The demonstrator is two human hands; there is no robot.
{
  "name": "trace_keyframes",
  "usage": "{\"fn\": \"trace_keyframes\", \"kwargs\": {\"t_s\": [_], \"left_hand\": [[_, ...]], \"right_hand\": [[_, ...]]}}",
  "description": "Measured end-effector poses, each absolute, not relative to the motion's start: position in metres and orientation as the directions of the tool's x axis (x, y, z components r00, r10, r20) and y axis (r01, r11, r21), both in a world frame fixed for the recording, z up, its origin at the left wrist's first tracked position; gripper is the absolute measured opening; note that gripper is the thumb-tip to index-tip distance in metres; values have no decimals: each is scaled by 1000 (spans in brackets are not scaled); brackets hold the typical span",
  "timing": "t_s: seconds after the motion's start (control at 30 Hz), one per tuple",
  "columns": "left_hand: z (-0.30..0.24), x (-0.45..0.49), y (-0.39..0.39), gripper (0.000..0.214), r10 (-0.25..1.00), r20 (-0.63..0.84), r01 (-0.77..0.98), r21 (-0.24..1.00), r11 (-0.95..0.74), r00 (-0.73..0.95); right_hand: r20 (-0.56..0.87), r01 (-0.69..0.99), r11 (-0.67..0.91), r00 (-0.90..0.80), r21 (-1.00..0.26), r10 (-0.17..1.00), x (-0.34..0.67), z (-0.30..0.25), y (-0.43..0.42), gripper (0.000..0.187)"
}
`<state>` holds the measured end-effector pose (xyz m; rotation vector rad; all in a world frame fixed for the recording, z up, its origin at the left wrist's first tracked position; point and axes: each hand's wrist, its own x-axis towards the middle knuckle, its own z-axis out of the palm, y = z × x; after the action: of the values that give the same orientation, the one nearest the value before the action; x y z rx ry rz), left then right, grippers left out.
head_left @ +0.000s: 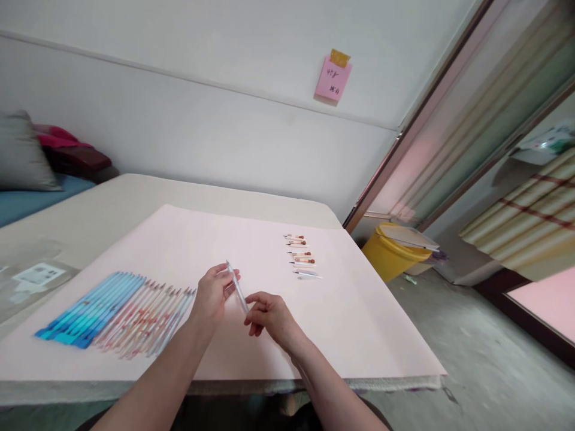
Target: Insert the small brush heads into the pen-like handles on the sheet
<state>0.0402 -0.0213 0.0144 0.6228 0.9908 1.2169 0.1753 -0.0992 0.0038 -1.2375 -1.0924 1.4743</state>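
the left hand and the right hand meet above the middle of the table, both pinching one slim clear pen between them. the left hand's thumb and fingers close on the pen's upper part, near its tip, which sticks up just past the fingertips; the right hand's curled fingers grip the lower end. the pen is tilted, its top leaning away to the left, and it is held clear of the pale pink sheet that covers most of the table. just left of the left hand, a row of pens lies side by side on the sheet, blue ones at the far left and clear ones with reddish print nearer the hand. farther off, beyond the hands and to the right, a small group of short pen parts with brown ends lies on the sheet, well apart from both hands. a clear plastic bag rests on the bare table at the left edge. on the floor to the right stands a yellow bin, and a pink note is taped to the wall.
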Motion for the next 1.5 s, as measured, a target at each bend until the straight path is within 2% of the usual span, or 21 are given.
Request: {"fn": "trace_keyframes", "kwargs": {"t_s": [0.23,0.3,0.37,0.4,0.47,0.5,0.57,0.67,0.97,1.03,1.1,1.17,1.2,1.27,1.3,1.37,1.5], "left_hand": [[16,37,-20,33,959,-276,-387,879,280,67],[18,31,-14,37,965,-241,-237,936,260,106],[18,21,-6,38,971,-198,79,979,188,135],[17,16,-1,38,976,-174,284,950,131,132],[13,5,6,35,984,-132,652,758,24,117],[10,-1,8,33,983,-123,773,633,-29,137],[4,-10,9,30,968,-142,902,411,-133,207],[1,-18,4,32,937,-204,944,233,-234,283],[23,-17,-7,39,934,-239,964,44,-263,266],[26,-16,-9,37,938,-227,964,19,-263,261],[28,-15,-10,35,940,-215,964,30,-266,266],[29,-13,-11,33,941,-208,963,53,-263,268],[29,-12,-11,33,942,-198,963,64,-262,269],[27,-6,-11,33,945,-180,961,87,-261,272],[25,-2,-13,31,944,-168,957,100,-271,284],[22,9,-19,28,928,-144,936,132,-327,345],[13,37,-39,22,850,-159,857,224,-464,502]], "right_hand": [[-244,-18,-248,-128,-969,961,176,7,-100,30],[-260,-1,-262,-107,-965,960,177,7,-100,30],[-270,8,-270,-70,-963,960,179,6,-99,28],[-271,8,-271,-50,-963,961,179,5,-98,27],[-263,-2,-263,-20,-965,964,181,4,-98,26],[-256,-9,-256,-12,-967,967,182,3,-97,25],[-249,-22,-249,-3,-968,969,184,3,-97,24],[-252,-35,-251,16,-967,968,187,6,-97,24],[-205,-36,-202,132,-979,970,204,16,-94,23],[-187,31,-194,153,-981,970,213,15,-91,22],[-136,227,-182,205,-957,969,227,15,-87,20],[-29,552,-195,295,-811,955,248,13,-84,18],[28,710,-242,346,-661,938,259,11,-83,19],[75,857,-368,420,-360,904,283,6,-83,25],[58,878,-402,429,-261,901,294,2,-82,29],[43,877,-433,450,-207,892,311,-7,-82,36],[15,865,-468,478,-183,878,325,-23,-78,44]]}}
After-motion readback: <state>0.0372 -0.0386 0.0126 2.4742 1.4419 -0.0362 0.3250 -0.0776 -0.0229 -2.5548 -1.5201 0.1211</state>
